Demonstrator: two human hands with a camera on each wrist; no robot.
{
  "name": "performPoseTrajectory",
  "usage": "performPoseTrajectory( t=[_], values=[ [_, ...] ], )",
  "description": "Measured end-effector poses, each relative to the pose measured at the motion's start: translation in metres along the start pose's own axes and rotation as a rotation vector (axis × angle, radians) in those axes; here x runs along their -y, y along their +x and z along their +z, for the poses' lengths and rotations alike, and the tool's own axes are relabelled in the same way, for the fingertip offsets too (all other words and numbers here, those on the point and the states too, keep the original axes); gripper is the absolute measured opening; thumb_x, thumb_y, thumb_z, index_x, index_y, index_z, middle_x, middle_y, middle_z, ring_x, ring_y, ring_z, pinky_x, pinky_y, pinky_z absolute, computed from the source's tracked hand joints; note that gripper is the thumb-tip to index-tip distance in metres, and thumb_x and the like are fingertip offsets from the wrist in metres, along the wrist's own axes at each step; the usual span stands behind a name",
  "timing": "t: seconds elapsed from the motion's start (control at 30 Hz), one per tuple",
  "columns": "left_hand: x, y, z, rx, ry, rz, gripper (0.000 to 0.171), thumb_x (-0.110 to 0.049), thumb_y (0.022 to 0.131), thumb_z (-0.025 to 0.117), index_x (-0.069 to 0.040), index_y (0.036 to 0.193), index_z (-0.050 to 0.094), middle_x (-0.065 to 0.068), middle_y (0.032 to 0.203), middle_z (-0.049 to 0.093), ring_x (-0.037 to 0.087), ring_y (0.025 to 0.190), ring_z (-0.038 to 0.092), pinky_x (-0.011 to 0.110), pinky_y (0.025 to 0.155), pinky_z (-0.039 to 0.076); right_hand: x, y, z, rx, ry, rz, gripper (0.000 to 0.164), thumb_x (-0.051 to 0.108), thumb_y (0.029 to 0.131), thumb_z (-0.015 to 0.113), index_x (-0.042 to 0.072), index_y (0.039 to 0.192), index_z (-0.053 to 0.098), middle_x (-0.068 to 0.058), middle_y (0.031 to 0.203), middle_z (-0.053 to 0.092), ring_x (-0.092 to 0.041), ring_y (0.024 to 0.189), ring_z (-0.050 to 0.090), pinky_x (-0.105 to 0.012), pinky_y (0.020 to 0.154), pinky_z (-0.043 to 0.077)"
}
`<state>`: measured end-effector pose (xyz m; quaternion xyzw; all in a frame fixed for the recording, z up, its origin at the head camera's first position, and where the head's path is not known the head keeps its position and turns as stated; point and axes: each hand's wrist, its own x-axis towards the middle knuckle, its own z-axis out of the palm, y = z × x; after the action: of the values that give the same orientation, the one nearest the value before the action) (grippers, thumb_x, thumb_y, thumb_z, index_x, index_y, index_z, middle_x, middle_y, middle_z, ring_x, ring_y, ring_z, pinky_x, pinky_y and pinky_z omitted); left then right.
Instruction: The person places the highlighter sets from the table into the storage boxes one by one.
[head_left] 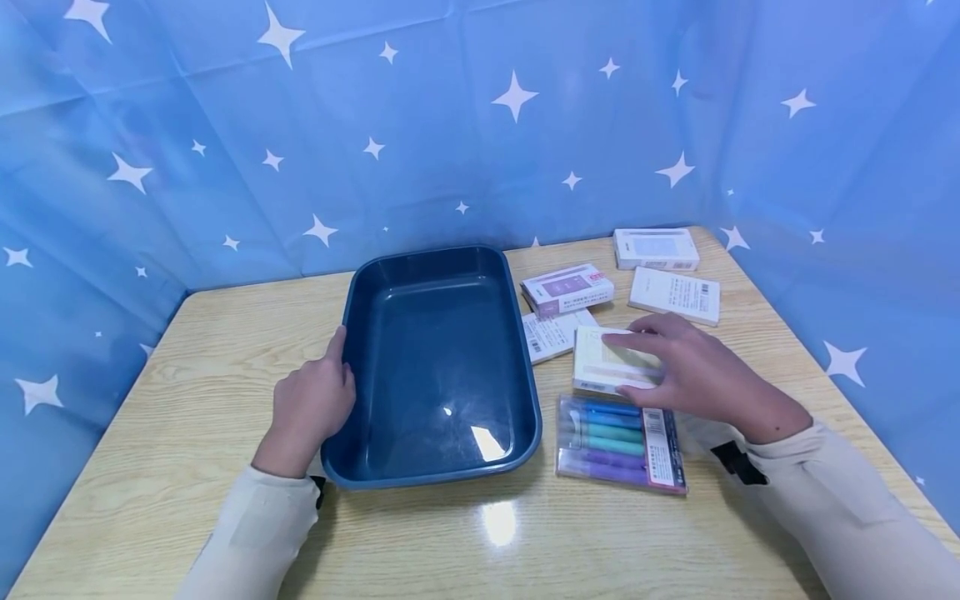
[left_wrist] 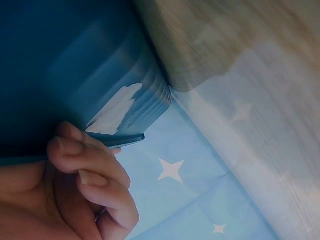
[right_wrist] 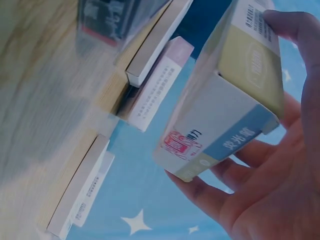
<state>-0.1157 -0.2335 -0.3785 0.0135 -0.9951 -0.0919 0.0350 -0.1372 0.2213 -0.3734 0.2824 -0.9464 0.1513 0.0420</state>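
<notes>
1 risk, head view: my R hand (head_left: 686,367)'s pinch on the highlighter box (head_left: 597,360), ctr right, could slip, prob. onto the clear pen pack (head_left: 618,442) below. Count: 4 other boxes (head_left: 567,289), 1 pack, 1 tray (head_left: 442,342) at ctr.

L wrist: my L hand (left_wrist: 82,192) grips the tray rim, lower left; a tug might slide it.

R wrist: highlighter box tilted, upper right, thumb + fingers either side.
</notes>
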Motion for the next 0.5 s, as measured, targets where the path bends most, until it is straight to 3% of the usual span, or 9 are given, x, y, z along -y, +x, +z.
performPoseTrajectory(
  t=[0.23,0.5],
  values=[
    [0.0,0.001,0.002,-0.007,0.0,0.006,0.057,-0.017,0.102,0.044,-0.002,0.155,0.032,0.005,0.049,0.043,0.019,0.038,0.041,0.029,0.039,0.029,0.004,-0.001,0.0,-0.074,-0.002,-0.048,0.062,0.035,0.079,0.081,0.023,0.137,0.063,-0.016,0.132,0.057,-0.036,0.121,0.052,-0.056,0.086,0.052],
    [0.0,0.001,0.001,0.0,0.001,0.002,0.057,-0.018,0.102,0.044,-0.003,0.155,0.031,0.004,0.049,0.043,0.019,0.038,0.041,0.029,0.04,0.029,0.011,0.001,0.005,-0.232,0.011,-0.197,0.066,0.028,0.072,0.085,0.022,0.134,0.065,-0.014,0.127,0.06,-0.029,0.11,0.055,-0.047,0.077,0.052]
  ],
)
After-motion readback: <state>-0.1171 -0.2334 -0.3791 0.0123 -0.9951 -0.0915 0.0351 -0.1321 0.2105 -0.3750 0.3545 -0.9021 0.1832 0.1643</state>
